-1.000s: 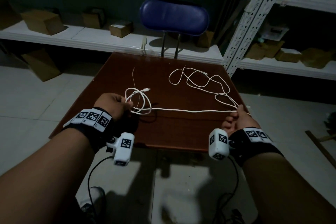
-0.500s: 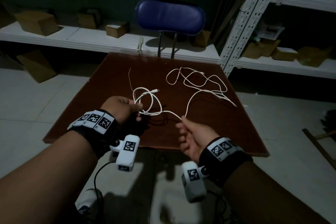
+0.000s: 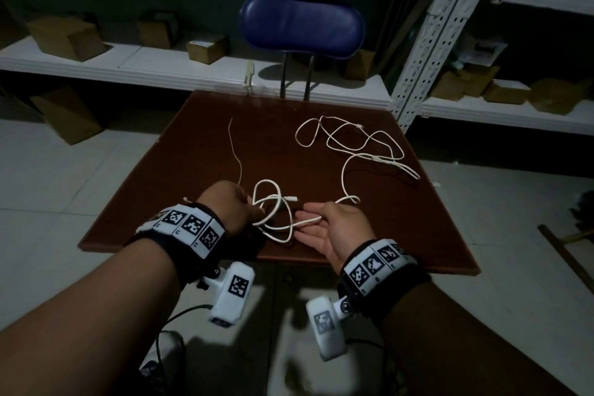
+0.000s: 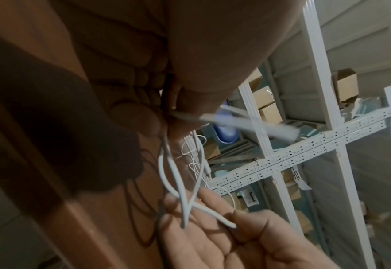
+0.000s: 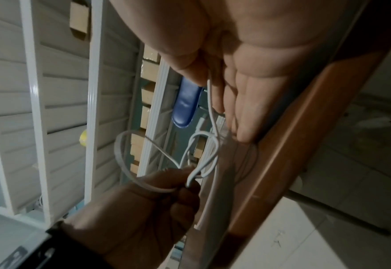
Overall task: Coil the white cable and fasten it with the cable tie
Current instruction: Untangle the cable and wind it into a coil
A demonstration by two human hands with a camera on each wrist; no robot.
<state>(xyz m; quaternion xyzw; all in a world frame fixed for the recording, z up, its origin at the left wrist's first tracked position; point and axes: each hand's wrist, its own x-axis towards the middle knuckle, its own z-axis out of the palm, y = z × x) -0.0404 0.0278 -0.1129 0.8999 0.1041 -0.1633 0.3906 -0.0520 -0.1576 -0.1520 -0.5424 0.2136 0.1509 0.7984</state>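
The white cable [image 3: 353, 145] lies in a loose tangle on the far right of the brown table [image 3: 180, 202]. Its near end is gathered into loops [image 3: 273, 212] above the table's front edge. My left hand [image 3: 254, 209] grips those loops where they cross, knuckles up. My right hand [image 3: 308, 219] is just to the right, palm up, and pinches the cable's running length between thumb and fingers [image 4: 233, 225]. A thin white strand [image 3: 236, 151], which may be the cable tie, runs from the table's middle to my left hand. The plug end [image 3: 291, 199] sticks out of the loops.
A blue chair [image 3: 302, 22] stands behind the table. White metal shelving [image 3: 430, 29] with cardboard boxes [image 3: 67, 38] lines the back wall. The table's front edge [image 3: 289, 259] is just under both wrists; tiled floor surrounds the table.
My right hand has swung left from the table's right side to beside the left hand, drawing the cable with it and turning palm up. The left hand kept its grip on the loops.
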